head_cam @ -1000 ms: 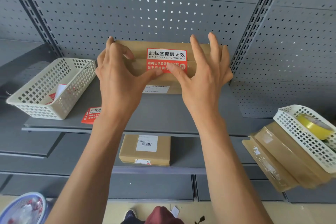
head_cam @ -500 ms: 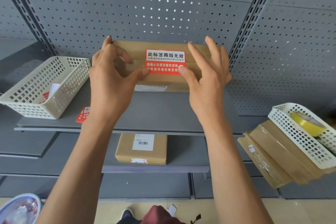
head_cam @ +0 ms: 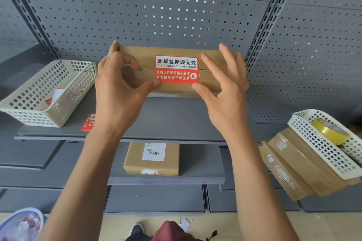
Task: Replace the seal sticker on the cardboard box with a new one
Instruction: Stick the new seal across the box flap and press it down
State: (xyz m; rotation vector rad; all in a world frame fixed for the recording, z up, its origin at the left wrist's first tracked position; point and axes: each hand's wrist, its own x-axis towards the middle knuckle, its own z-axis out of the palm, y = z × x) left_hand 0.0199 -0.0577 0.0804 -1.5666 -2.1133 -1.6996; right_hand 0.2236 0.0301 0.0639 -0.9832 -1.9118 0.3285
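A brown cardboard box [head_cam: 141, 51] stands on its edge at the back of the grey shelf [head_cam: 172, 119], against the pegboard. A red and white seal sticker [head_cam: 176, 69] lies flat across the seam on its front face. My left hand [head_cam: 115, 92] grips the box's left end, fingers curled over the top corner and thumb at the sticker's lower left corner. My right hand [head_cam: 225, 94] has straight, spread fingers on the box's right part, its thumb tip at the sticker's lower right corner.
A cream basket [head_cam: 49, 92] with stickers sits at the shelf's left, and a red sticker sheet [head_cam: 89, 122] lies beside it. Another box [head_cam: 135, 160] lies on the lower shelf. At right, a white basket [head_cam: 323, 146] with yellow tape [head_cam: 329, 131] rests on stacked boxes [head_cam: 293, 166].
Both thumbs have slid outward from the sticker's middle to its lower corners, uncovering the red lower half. The box has stayed in place.
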